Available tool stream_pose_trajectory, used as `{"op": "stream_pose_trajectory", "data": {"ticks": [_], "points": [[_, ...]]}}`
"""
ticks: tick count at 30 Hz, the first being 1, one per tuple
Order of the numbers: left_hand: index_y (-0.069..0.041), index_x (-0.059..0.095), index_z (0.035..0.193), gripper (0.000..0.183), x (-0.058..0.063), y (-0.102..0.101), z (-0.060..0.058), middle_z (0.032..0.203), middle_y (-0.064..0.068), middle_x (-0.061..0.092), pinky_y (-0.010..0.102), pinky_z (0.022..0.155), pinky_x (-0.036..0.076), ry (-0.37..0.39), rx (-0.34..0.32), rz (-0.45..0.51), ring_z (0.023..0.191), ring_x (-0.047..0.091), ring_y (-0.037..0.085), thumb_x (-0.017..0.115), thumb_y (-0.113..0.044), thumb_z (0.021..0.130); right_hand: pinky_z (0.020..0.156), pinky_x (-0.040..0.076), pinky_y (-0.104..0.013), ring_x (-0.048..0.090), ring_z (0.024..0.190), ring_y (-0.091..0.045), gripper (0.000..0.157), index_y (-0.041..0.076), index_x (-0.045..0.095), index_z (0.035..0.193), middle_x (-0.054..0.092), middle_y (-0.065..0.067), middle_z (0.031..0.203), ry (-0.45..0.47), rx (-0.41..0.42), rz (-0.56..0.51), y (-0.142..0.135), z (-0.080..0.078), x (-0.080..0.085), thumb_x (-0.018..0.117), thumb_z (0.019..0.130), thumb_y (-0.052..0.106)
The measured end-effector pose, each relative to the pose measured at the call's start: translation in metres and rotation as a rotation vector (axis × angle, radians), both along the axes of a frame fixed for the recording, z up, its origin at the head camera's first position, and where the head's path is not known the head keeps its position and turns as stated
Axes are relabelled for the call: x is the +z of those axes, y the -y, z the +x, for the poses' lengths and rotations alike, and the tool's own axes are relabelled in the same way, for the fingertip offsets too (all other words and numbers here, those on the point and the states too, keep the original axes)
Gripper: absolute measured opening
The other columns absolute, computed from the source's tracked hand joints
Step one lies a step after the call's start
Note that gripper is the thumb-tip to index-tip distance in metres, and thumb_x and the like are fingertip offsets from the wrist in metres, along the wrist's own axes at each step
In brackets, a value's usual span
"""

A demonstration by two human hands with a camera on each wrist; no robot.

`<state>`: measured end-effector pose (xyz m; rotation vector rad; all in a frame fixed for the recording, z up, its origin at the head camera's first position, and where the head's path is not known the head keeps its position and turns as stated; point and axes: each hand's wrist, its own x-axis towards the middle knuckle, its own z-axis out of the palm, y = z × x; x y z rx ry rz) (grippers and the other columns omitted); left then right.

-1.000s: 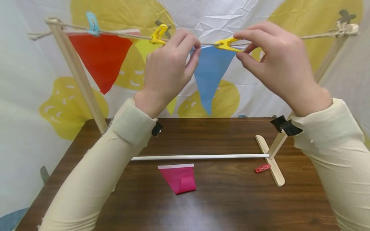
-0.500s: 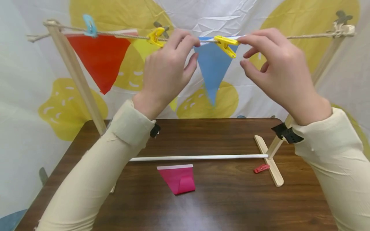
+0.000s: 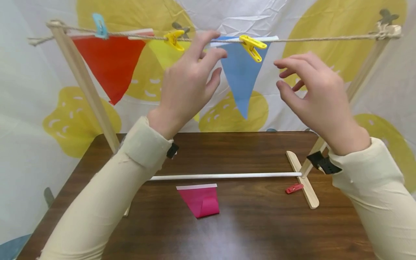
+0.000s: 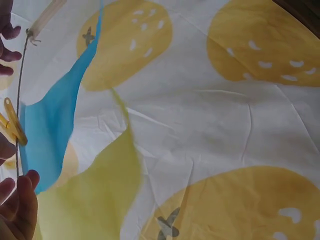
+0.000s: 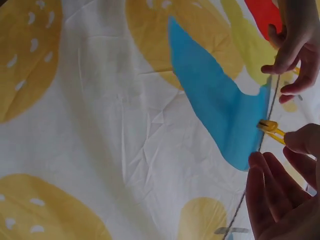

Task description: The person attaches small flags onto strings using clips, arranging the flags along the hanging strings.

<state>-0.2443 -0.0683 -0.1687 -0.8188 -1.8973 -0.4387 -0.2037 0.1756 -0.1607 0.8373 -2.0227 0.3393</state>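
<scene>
A blue pennant (image 3: 242, 79) hangs from a rope (image 3: 320, 39), fastened by a yellow clothespin (image 3: 254, 47) at its white top edge. My left hand (image 3: 190, 79) is raised beside the pennant's upper left corner, fingers spread and bent, with nothing visible in its grasp. To the right of the clothespin, my right hand (image 3: 320, 95) hovers with thumb and fingers apart, holding nothing. Left of my left hand, a red pennant (image 3: 108, 66) hangs below a light blue clothespin (image 3: 100, 27). Partly behind that hand is a yellow pennant (image 3: 164, 54) with another yellow clothespin (image 3: 174, 39).
Wooden posts (image 3: 86, 86) carry the rope, with a white rod (image 3: 224, 176) across low down. On the brown table (image 3: 260, 227) lie a pink pennant (image 3: 191, 198) with a curled tip and a red clothespin (image 3: 294, 188), near the right wooden foot (image 3: 310, 193). A lemon-patterned cloth (image 3: 243, 21) hangs behind.
My right hand has let go of the yellow clothespin and moved down and right. My left fingers have spread apart at the blue pennant's corner. The pennant now hangs from the clothespin.
</scene>
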Motion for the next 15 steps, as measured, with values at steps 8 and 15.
{"op": "stream_pose_trajectory", "data": {"ticks": [8, 15], "points": [[-0.012, 0.06, 0.107, 0.023, -0.012, 0.007, 0.009, 0.114, 0.006, 0.049, 0.034, 0.052, 0.047, 0.002, -0.084, -0.01, 0.089, 0.058, 0.019, 0.051, -0.019, 0.087, 0.084, 0.04, -0.028, 0.056, 0.094, -0.02, 0.026, 0.006, 0.062, 0.108, 0.064, -0.004, 0.099, 0.027, -0.009, -0.052, -0.01, 0.0, -0.026, 0.056, 0.082, 0.006], [-0.011, 0.06, 0.109, 0.026, -0.028, 0.016, 0.015, 0.108, 0.006, 0.055, 0.033, 0.05, 0.045, -0.005, -0.121, -0.063, 0.082, 0.056, 0.019, 0.055, -0.023, 0.086, 0.085, 0.038, -0.032, 0.055, 0.094, -0.021, 0.028, 0.006, 0.062, 0.108, 0.064, -0.005, 0.099, 0.076, -0.025, -0.061, -0.018, -0.001, -0.05, 0.056, 0.082, 0.005]]}}
